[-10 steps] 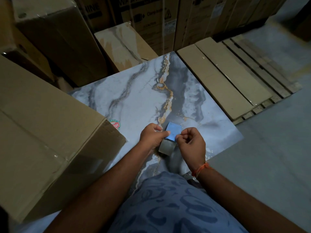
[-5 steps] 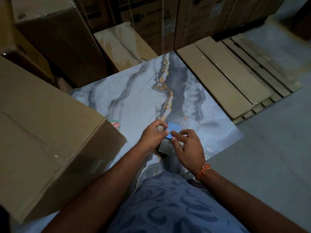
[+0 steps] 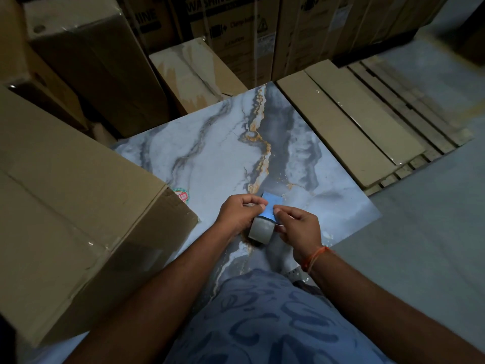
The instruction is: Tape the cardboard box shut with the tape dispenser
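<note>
A small tape dispenser (image 3: 265, 222) with a blue top plate and a grey roll of tape is held above the marbled tile (image 3: 217, 164). My left hand (image 3: 237, 215) grips its left side, thumb and forefinger pinched near the blue plate. My right hand (image 3: 299, 227) holds the right side, its fingertips pinching at the edge of the blue plate. The large cardboard box (image 3: 68, 214) stands to the left of my hands, its flaps lying flat with a seam across the top.
Tall printed cartons (image 3: 236, 32) line the back. A smaller box (image 3: 194, 72) stands behind the tile. Flat cardboard packs on a wooden pallet (image 3: 367, 119) lie to the right. Grey floor (image 3: 420, 232) extends at the right. My blue patterned clothing fills the bottom.
My right hand opened from a fist, then pinched its fingertips at the blue plate's edge. The dispenser stayed in place between both hands.
</note>
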Demonstrator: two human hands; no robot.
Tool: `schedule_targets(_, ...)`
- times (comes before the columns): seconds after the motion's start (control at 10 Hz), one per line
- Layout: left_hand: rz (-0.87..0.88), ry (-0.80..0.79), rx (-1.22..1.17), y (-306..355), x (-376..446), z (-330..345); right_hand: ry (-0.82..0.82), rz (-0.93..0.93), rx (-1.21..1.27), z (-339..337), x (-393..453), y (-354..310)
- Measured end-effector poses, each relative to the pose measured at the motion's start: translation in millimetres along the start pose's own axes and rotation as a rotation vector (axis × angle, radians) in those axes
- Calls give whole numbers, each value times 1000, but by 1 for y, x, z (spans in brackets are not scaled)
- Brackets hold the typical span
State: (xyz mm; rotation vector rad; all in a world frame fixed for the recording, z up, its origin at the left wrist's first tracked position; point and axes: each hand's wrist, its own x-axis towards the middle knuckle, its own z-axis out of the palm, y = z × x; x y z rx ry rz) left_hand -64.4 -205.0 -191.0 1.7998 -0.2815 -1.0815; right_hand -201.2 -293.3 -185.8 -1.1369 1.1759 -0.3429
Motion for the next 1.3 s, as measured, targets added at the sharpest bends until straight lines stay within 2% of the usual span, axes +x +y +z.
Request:
schedule_targets(0.1,21,5,-24,-1,-3,1,-38,49,87,-1,-3,-4)
schedule_targets(0.3,130,3,-100,8,-10,-9,-136,-12,196,-2,-1,-5)
schedule_targets(0.4,170,36,-29,9,-6,-11,-145,-42,218,1,0,-7)
schedule_targets(0.5,211,87,72,12,-8,-11,-156,-61,187,2,2,-7)
schedule_targets(0.7,434,236,561,18,-14,0,-106,-117,64,-3,13,1)
schedule_targets(0.8,507,216,809,14,-9,6,-46,-132,-6,-13,17,6)
schedule_targets(0.9,490,103,996,6,-2,12,3,-132,-63,-21,20,9)
schedule_targets(1.1,458,59,1159,-16,2,19,8,-156,-103,-30,20,13)
schedule_targets(1.2,498,52,1120,-22,0,20,-14,-175,-148,-31,17,15)
schedule_targets(1.3,577,123,1068,-24,-4,16,-18,-208,-243,-30,16,14)
